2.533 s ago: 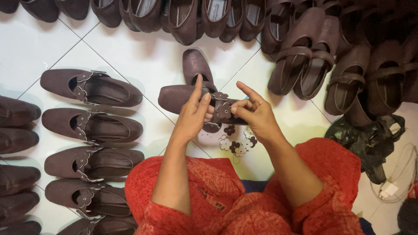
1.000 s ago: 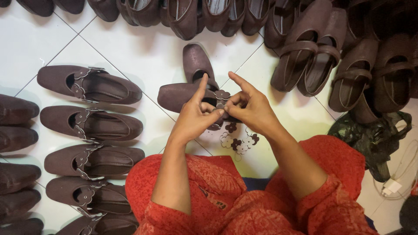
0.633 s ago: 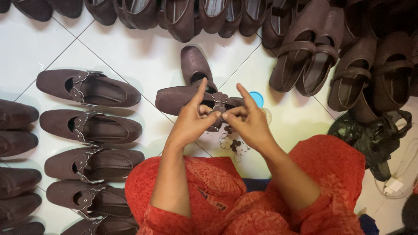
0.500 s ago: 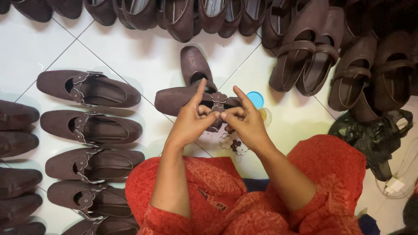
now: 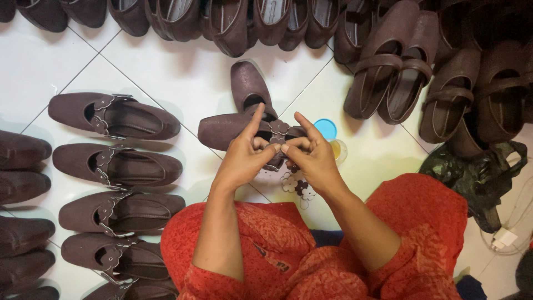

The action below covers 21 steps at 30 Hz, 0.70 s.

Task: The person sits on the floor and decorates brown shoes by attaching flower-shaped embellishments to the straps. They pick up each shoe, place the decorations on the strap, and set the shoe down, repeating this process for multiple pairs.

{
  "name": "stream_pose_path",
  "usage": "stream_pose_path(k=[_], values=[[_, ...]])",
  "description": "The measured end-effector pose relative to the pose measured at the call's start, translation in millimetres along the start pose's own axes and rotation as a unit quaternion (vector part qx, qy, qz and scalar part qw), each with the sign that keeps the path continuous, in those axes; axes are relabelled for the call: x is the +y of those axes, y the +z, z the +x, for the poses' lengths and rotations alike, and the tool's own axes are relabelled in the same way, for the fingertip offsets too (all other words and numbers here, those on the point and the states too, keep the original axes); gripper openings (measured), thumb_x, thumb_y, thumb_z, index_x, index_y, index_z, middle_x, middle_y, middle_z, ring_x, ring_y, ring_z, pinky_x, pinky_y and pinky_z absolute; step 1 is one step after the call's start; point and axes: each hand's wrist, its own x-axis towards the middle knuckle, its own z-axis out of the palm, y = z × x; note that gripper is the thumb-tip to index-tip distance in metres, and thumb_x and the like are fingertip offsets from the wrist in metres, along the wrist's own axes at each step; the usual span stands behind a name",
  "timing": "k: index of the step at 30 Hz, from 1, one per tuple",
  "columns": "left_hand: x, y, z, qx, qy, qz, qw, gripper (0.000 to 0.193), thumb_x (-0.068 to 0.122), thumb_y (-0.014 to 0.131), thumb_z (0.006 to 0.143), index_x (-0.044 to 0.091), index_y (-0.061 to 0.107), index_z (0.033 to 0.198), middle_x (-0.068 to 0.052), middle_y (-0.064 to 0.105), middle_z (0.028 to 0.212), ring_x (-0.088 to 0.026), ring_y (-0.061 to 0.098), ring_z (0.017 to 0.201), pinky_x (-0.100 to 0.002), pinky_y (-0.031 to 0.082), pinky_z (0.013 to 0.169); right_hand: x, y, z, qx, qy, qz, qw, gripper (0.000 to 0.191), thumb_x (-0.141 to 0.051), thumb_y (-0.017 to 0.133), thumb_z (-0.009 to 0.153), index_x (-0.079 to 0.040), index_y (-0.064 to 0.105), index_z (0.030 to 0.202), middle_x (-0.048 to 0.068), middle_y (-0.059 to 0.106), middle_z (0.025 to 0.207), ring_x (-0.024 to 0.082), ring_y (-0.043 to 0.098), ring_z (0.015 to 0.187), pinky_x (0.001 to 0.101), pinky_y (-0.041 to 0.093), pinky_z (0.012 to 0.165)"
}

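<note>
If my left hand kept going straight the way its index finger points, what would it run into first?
Probably the upright brown shoe just beyond the left hand; the raised finger aims up the picture toward it. Depth is unclear, so it might pass over the shoe toward the row of shoes behind.

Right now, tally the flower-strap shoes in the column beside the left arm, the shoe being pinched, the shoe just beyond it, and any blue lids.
Flower-strap shoes in the column: 5 (lowest cut off by the frame edge)
Pinched shoe: 1
Shoe beyond it: 1
Blue lid: 1
Total: 8
</note>
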Motion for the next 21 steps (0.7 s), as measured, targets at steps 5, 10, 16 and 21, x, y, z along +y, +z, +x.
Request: stream_pose_path(k=[5, 10, 16, 21], values=[[-1.7, -0.5, 0.0, -0.004, 0.004, 0.0, 1.0, 0.094, 0.009, 0.072, 0.086, 0.023, 0.023, 0.165, 0.001, 0.064, 0.073, -0.004, 0.052, 0.063, -0.023, 0.046, 0.059, -1.2, -0.6, -0.5, -0.001, 0.004, -0.011, 1.0, 0.081, -0.002, 0.069, 0.09, -0.003, 0.03, 0.161, 0.005, 0.07, 0.088, 0.008, 0.062, 0.067, 0.0231, 0.053, 0.062], [-2.0, 0.1, -0.3, -0.012, 0.013, -0.015, 1.0, 0.095, 0.006, 0.072, 0.087, 0.022, 0.02, 0.165, 0.001, 0.065, 0.075, -0.003, 0.054, 0.066, -0.022, 0.048, 0.063, -1.9, -0.3, 2.1, 0.005, 0.018, -0.002, 1.0, 0.081, -0.005, 0.066, 0.09, -0.004, 0.027, 0.161, 0.003, 0.071, 0.089, 0.008, 0.062, 0.067, 0.0231, 0.053, 0.063], [-2.6, 2.3, -0.1, -0.011, -0.006, 0.002, 1.0, 0.094, 0.007, 0.071, 0.087, 0.023, 0.02, 0.165, 0.001, 0.067, 0.076, -0.004, 0.057, 0.067, -0.022, 0.049, 0.065, -0.9, 4.3, 4.0, -0.007, 0.013, 0.01, 1.0, 0.083, -0.009, 0.071, 0.091, -0.003, 0.029, 0.161, 0.004, 0.068, 0.086, 0.008, 0.059, 0.067, 0.0225, 0.05, 0.06], [-5.3, -2.3, -0.5, -0.044, 0.006, -0.011, 0.999, 0.099, 0.007, 0.069, 0.082, 0.021, 0.019, 0.166, 0.002, 0.067, 0.078, -0.005, 0.055, 0.067, -0.024, 0.048, 0.064, -4.7, 3.0, 6.8, -0.022, 0.03, 0.02, 0.999, 0.082, -0.008, 0.072, 0.089, -0.001, 0.032, 0.16, 0.003, 0.069, 0.085, 0.007, 0.061, 0.07, 0.022, 0.05, 0.061]])
